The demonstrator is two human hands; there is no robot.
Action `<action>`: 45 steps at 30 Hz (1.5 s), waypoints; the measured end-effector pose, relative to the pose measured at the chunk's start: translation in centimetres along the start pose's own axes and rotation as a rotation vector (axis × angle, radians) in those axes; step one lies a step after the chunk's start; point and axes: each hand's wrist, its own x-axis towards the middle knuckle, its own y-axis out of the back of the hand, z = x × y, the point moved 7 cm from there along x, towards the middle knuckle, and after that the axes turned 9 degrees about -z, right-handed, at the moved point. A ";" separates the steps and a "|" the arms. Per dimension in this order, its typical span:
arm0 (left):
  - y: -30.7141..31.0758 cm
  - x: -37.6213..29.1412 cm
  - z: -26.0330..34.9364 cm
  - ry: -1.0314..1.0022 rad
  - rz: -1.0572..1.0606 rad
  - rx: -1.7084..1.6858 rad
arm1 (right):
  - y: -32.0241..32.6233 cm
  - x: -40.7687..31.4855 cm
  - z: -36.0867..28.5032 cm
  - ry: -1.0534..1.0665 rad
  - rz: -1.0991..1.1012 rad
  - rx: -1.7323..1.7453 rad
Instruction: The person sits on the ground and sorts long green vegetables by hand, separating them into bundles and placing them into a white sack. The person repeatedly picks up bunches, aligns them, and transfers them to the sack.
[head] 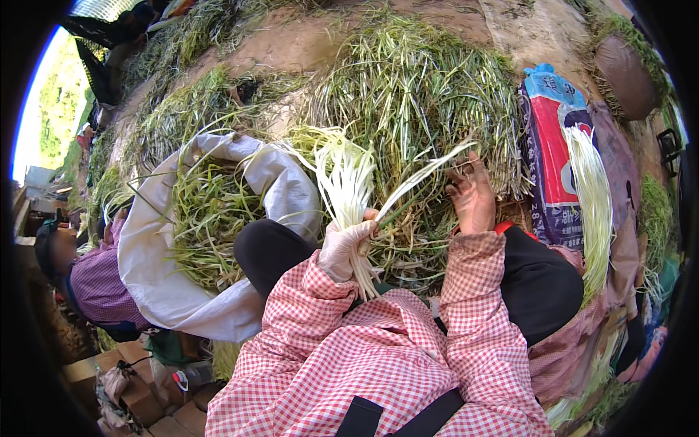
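My left hand (pixel 341 248), in a thin whitish glove, grips a bunch of pale blanched stalks (pixel 345 180), likely chives, above my lap. The bunch fans out upward, and its lower ends hang below the fist. One separate pale stalk (pixel 426 172) and a green one slant to the right from that same grip. My right hand (pixel 474 199) is bare and raised beside the slanting stalk's tip, palm up with fingers apart and curled; I see nothing held in it. Beyond both hands lies a broad heap of green stalks (pixel 415 93).
At left, a white woven sack (pixel 147 246) with a rolled rim holds green leaf scraps (pixel 218 218). A printed sack (pixel 549 158) lies at right, with a pale stalk bundle (pixel 592 213) on it. Another person (pixel 106 278) sits at far left near bricks (pixel 144 396).
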 end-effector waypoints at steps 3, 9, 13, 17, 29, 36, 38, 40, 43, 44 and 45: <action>-1.2 0.2 0.3 0.003 0.021 -0.011 | -1.6 -1.6 1.9 -0.109 -0.210 -0.581; -0.5 0.4 0.2 -0.101 -0.067 -0.064 | -7.7 -5.5 7.2 -0.298 -0.624 -0.407; -0.6 -0.1 0.6 -0.060 0.015 -0.066 | -6.0 -5.9 8.1 -0.337 -0.645 -0.507; 0.0 0.3 2.7 -0.061 0.010 -0.028 | -2.7 -5.8 9.9 -0.342 -0.633 -0.671; -0.8 -0.6 6.4 -0.172 -0.090 0.103 | -12.3 -4.7 6.7 -0.012 -0.920 -0.874; 0.9 -0.4 12.0 -0.366 -0.099 0.001 | 3.3 -4.4 16.1 -0.577 -0.711 -0.960; 1.5 -0.4 12.2 -0.336 -0.084 0.007 | 4.1 -3.8 13.9 -0.273 -0.703 -1.033; 2.3 -0.1 11.8 -0.303 -0.066 0.003 | -0.4 -3.0 7.1 -0.172 -0.570 -1.314; 1.2 0.3 10.7 -0.265 -0.115 -0.005 | -8.9 -3.3 1.6 0.494 -0.549 -1.227; 0.9 0.6 10.1 -0.242 -0.143 -0.042 | -11.7 -4.4 1.7 0.575 -0.584 -1.212; 1.1 1.0 9.7 -0.221 -0.154 -0.007 | -13.7 -5.6 1.7 0.655 -0.622 -1.198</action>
